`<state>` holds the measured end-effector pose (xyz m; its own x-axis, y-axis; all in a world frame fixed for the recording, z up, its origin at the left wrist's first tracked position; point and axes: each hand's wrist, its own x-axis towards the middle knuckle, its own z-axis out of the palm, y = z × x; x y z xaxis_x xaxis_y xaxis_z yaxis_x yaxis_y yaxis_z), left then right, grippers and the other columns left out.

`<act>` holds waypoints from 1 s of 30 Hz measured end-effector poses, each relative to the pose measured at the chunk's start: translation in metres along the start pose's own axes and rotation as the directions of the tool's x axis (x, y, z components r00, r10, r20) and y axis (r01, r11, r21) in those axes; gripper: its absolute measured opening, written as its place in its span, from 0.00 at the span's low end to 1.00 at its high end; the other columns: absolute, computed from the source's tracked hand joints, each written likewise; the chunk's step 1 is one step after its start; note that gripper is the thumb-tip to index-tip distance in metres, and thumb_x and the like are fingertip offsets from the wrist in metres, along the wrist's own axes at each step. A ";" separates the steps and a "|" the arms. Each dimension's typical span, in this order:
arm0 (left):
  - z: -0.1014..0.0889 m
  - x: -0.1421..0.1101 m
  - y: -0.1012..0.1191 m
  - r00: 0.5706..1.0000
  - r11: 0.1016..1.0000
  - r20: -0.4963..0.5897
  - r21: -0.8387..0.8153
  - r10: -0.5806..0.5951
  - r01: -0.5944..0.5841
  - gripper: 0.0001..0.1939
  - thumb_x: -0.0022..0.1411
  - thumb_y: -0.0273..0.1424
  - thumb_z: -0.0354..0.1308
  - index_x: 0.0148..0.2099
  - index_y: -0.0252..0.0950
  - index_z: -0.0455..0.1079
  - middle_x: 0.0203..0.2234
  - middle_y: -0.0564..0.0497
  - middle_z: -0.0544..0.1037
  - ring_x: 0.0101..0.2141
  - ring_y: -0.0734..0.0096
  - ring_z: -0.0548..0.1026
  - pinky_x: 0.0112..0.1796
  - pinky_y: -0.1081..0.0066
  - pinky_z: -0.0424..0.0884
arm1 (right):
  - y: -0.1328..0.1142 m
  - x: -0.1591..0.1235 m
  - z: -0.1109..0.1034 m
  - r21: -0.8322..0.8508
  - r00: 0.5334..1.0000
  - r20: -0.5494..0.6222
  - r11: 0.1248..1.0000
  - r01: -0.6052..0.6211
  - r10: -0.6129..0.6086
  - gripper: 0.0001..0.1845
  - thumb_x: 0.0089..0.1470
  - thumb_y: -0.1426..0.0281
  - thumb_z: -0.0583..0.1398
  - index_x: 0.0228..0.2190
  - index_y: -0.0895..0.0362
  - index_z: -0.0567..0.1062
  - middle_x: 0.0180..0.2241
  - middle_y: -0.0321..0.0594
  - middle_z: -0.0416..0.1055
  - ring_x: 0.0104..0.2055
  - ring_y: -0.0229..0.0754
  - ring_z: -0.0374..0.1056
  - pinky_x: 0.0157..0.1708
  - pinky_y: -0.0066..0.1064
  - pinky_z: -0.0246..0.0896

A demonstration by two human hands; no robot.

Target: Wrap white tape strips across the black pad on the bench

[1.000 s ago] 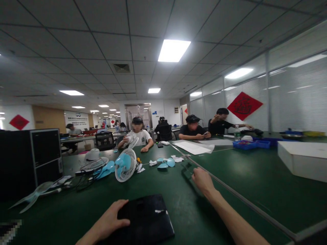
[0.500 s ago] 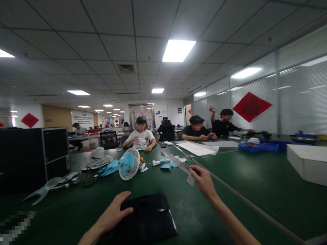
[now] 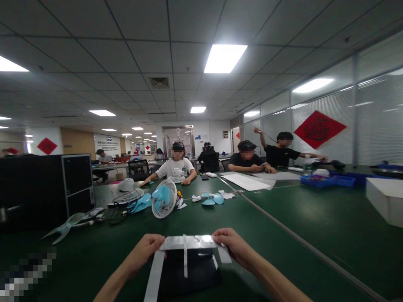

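A shiny, pale strip like plastic film (image 3: 197, 242) is stretched level between my two hands. My left hand (image 3: 141, 253) pinches its left end, and my right hand (image 3: 234, 245) pinches the right end. Narrower whitish strips hang from it: a long one below my left hand, a thin one near the middle and a short one by my right hand. Under and behind these lies a glossy black flat panel (image 3: 203, 272) on the green table (image 3: 267, 260), partly covered by the strips. Neither hand touches the panel.
Ahead stand a white fan cage with blue blades (image 3: 163, 199), a loose blue fan blade (image 3: 212, 199) and cables. A black computer case (image 3: 77, 180) is at left, white sheets (image 3: 247, 181), a blue tray (image 3: 317, 180) and a white box (image 3: 384, 199) at right. Several people sit beyond.
My right hand has brought the strip down and left over the black panel. My left hand has left the panel and taken the strip's other end. The view has turned slightly left.
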<state>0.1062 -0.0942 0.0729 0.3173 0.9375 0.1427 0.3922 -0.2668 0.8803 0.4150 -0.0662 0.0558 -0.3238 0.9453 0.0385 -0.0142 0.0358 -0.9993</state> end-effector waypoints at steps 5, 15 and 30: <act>0.001 0.000 -0.003 0.993 0.995 0.061 0.000 -0.104 0.104 0.24 0.48 0.51 0.60 0.29 0.32 0.70 0.19 0.57 0.68 0.21 0.78 0.65 0.23 0.77 0.60 | 0.001 -0.007 0.005 -0.032 0.994 0.008 0.994 -0.106 0.107 0.07 0.41 0.71 0.60 0.26 0.61 0.75 0.22 0.34 0.68 0.24 0.33 0.63 0.26 0.24 0.55; 0.003 0.005 -0.041 0.893 0.940 0.295 0.106 -0.341 0.324 0.24 0.41 0.51 0.63 0.20 0.35 0.64 0.09 0.57 0.67 0.10 0.81 0.61 0.12 0.79 0.54 | 0.013 -0.007 0.005 -0.381 0.995 0.018 0.921 -0.084 0.098 0.06 0.38 0.75 0.59 0.23 0.60 0.76 0.20 0.32 0.69 0.23 0.33 0.62 0.24 0.23 0.53; -0.005 0.005 -0.041 0.907 0.918 0.245 0.297 -0.341 0.265 0.25 0.44 0.53 0.60 0.19 0.36 0.62 0.08 0.61 0.60 0.10 0.83 0.53 0.13 0.78 0.46 | 0.024 -0.003 0.008 -0.615 0.996 0.080 0.784 0.083 -0.043 0.09 0.42 0.72 0.60 0.28 0.60 0.79 0.25 0.34 0.73 0.27 0.35 0.65 0.26 0.23 0.56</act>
<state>0.0869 -0.0775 0.0397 0.3658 0.8871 -0.2817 0.7000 -0.0628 0.7114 0.4082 -0.0706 0.0313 -0.3978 0.9139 0.0813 0.5434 0.3061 -0.7817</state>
